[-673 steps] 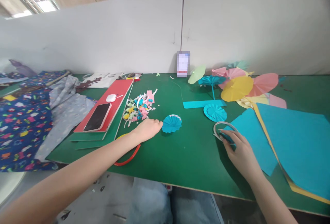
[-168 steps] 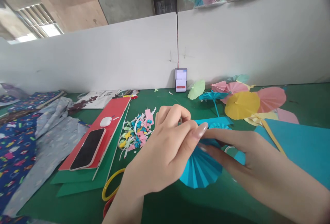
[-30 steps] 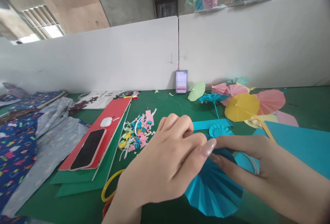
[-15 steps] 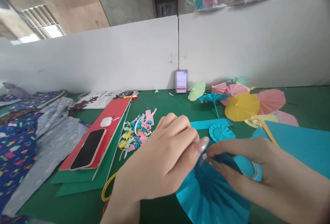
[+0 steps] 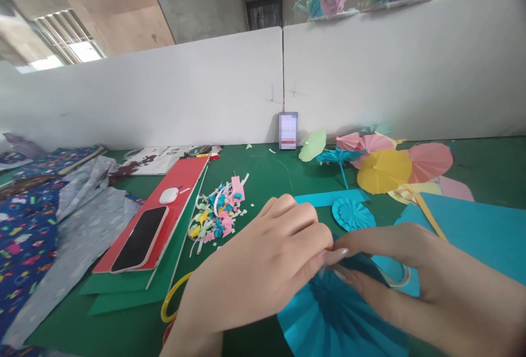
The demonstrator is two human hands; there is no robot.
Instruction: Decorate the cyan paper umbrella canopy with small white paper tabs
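Note:
A large blue pleated paper disc (image 5: 316, 318) hangs below my two hands, its folds fanning toward me. My left hand (image 5: 271, 258) is closed with curled fingers at the disc's upper edge, thumb pressed against the forefinger. My right hand (image 5: 411, 275) closes in a pinch, its thumb and forefinger meeting the left fingertips. Whatever lies between the right fingertips is hidden. Behind the right hand, a roll of white tape (image 5: 403, 277) shows partly. Beyond it lies a smaller blue pleated rosette (image 5: 353, 214) beside a blue paper strip (image 5: 332, 198).
Small paper umbrellas stand at the back right, including a yellow one (image 5: 384, 172). Blue sheets (image 5: 472, 225) lie at right. Left are paper scraps (image 5: 222, 209), a phone (image 5: 142, 239) on a red sheet (image 5: 181, 173), and yellow-handled scissors (image 5: 168, 305). White panels (image 5: 205, 88) border the table.
My fingertips have come together; the small white piece earlier visible in my right pinch is now out of sight. My left hand has shifted slightly right.

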